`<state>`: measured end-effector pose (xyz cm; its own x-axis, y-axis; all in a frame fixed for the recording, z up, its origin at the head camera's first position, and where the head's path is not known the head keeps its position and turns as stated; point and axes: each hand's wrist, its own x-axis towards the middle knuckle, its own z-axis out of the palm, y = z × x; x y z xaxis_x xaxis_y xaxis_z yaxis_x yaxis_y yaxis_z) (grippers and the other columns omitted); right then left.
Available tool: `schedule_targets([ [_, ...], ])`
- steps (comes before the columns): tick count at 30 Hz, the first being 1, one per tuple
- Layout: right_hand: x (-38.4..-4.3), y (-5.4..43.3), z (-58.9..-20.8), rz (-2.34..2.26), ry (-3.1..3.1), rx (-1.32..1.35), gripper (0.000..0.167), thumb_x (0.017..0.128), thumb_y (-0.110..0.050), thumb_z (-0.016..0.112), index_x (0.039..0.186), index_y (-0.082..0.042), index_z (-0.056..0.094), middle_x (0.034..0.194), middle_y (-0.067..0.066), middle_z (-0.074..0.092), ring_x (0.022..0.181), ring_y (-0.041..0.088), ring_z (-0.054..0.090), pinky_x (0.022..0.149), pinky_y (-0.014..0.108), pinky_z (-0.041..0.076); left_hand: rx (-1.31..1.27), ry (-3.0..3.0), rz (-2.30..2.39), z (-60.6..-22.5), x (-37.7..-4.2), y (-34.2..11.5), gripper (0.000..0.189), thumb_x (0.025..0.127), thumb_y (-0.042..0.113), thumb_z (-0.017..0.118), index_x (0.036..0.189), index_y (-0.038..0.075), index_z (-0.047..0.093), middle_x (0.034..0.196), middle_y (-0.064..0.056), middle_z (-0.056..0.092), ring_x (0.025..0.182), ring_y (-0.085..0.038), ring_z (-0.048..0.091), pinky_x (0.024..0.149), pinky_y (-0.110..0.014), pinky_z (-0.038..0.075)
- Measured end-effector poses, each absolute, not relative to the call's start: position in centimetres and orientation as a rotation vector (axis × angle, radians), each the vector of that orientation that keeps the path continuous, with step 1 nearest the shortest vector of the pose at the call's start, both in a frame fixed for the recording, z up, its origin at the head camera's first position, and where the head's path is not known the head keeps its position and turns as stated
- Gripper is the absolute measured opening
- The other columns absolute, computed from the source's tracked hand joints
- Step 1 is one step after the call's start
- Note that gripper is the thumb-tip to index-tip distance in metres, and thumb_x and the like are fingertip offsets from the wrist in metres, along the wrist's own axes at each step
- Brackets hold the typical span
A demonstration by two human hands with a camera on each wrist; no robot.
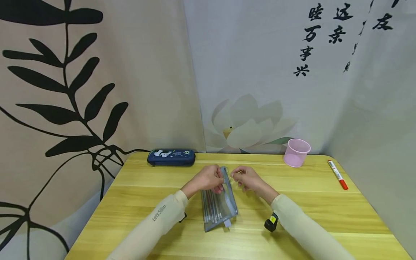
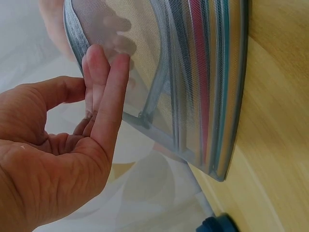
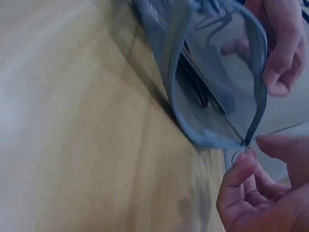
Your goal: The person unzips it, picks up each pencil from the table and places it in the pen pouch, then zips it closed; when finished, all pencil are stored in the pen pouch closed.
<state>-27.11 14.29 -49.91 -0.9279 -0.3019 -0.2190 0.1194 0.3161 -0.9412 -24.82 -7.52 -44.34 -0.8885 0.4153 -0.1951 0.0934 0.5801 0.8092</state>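
Observation:
A grey mesh zip pouch (image 1: 212,211) stands tilted over the middle of the table, with several long slim items (image 2: 207,96) inside, one red and one teal. Its zipped mouth (image 3: 174,82) gapes in the right wrist view. My left hand (image 1: 209,178) pinches the pouch's zipper edge between thumb and fingers. At the zipper's end hangs a small ring (image 3: 234,155). My right hand (image 1: 250,179) has thumb and index finger at this corner, seemingly pinching it; the exact contact is partly hidden.
A dark blue pencil case (image 1: 171,157) lies at the table's back left. Toward the back right stands a pink cup (image 1: 296,153). A white marker with a red cap (image 1: 338,175) lies near the right edge. Behind the table (image 1: 136,209) hangs a printed curtain.

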Motion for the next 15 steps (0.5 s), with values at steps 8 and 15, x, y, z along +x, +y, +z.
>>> schedule_targets([
  [8,-28.9,12.9,-50.1,-1.447,2.532,-0.25,0.019,0.099,-0.017,0.072,0.117,-0.012,0.072,0.09,0.008,0.068,0.066,0.023,0.06,0.047,0.029,0.048,0.411,2.426,1.243,-44.6,-25.1,-7.8,0.006,0.102,0.007,0.06,0.098,0.002,0.059,0.071,-0.011,0.075,0.06,-0.022,0.076,0.071,-0.053,0.069],
  [15,-29.5,11.8,-50.1,-1.376,2.628,-0.197,0.011,0.098,-0.016,0.072,0.108,-0.014,0.074,0.086,0.011,0.072,0.057,0.017,0.055,0.044,0.025,0.045,0.434,2.432,1.24,-44.4,-25.1,-7.8,0.005,0.101,0.006,0.06,0.098,0.002,0.059,0.072,-0.011,0.075,0.062,-0.026,0.077,0.069,-0.052,0.069],
])
